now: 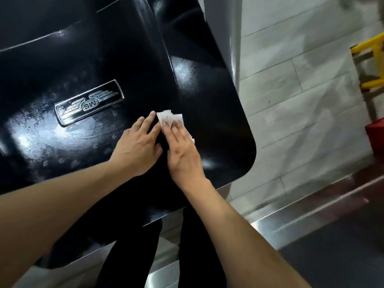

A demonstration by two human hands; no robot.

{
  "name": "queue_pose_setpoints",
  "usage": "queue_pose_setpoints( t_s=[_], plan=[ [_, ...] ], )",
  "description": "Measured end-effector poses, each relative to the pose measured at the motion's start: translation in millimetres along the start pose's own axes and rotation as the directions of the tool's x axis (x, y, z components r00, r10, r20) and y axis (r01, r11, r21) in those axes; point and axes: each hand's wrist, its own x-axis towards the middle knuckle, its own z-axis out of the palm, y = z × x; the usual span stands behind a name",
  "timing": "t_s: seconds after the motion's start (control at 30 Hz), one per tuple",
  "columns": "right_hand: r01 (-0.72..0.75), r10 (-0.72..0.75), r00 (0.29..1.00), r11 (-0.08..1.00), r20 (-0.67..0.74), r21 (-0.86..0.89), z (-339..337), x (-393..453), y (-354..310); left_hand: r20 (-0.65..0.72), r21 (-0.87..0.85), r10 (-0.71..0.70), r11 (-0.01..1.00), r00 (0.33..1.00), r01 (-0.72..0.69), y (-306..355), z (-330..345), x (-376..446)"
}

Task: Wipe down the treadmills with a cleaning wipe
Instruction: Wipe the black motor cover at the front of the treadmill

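Nearest, black trouser legs (133, 256) and a steel side rail (291, 217). Beyond, glossy black treadmill cover (93, 48) with winged badge (89, 102). Far right, blurred yellow frame (372, 65), cut off. Left hand (137, 146) flat, fingers spread on cover; right hand (182, 150) flat, pressing white wipe (170, 119) just beside.
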Motion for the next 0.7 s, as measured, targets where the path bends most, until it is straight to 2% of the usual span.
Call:
queue_pose_setpoints(
  t_s=[0.07, 0.1, 0.17, 0.23, 0.3, 0.47, 0.57, 0.63, 0.7],
  plan=[
    [0.035, -0.037, 0.999, 0.991, -0.013, -0.127, -5.6, -13.9, 16.1, 0.057, 0.041, 0.018, 0.999, 0.998, -0.021, -6.4, -6.9, -3.9],
    [-0.015, 0.006, 0.998, 0.987, -0.057, -0.16, -10.8, -19.4, 29.2, 0.071, 0.054, 0.023, 0.998, 0.997, -0.027, -7.8, -9.5, -6.0],
    [-0.209, 0.184, 0.969, 0.967, -0.165, -0.147, -24.8, -29.7, 55.4, 0.094, 0.071, 0.021, 0.997, 0.995, -0.027, -8.1, -12.2, -10.4],
    [-0.388, 0.362, 0.904, 0.918, -0.226, -0.084, -38.3, -38.2, 68.1, 0.104, 0.072, 0.009, 0.997, 0.994, -0.017, -4.2, -11.3, -15.4],
    [-0.45, 0.421, 0.869, 0.89, -0.259, -0.065, -45.4, -42.0, 70.9, 0.113, 0.059, -0.012, 0.998, 0.994, 0.005, 3.9, -8.6, -22.1],
    [-0.478, 0.479, 0.858, 0.877, -0.184, 0.056, -57.4, -37.6, 60.9, 0.151, 0.051, -0.089, 0.995, 0.985, 0.082, 24.6, -8.9, -53.2],
    [-0.457, 0.461, 0.874, 0.887, -0.153, 0.059, -70.5, -44.0, 42.7, 0.144, 0.056, -0.107, 0.993, 0.984, 0.1, 34.5, -16.1, -71.1],
    [-0.376, 0.38, 0.913, 0.925, -0.149, 0.056, -75.1, -44.7, 27.1, 0.128, 0.034, -0.153, 0.988, 0.98, 0.15, 34.6, -20.0, -80.3],
    [-0.204, 0.202, 0.966, 0.979, -0.162, 0.005, -72.0, -35.9, 14.6, 0.128, -0.016, -0.22, 0.975, 0.967, 0.223, 28.2, -18.4, -88.4]
  ],
)
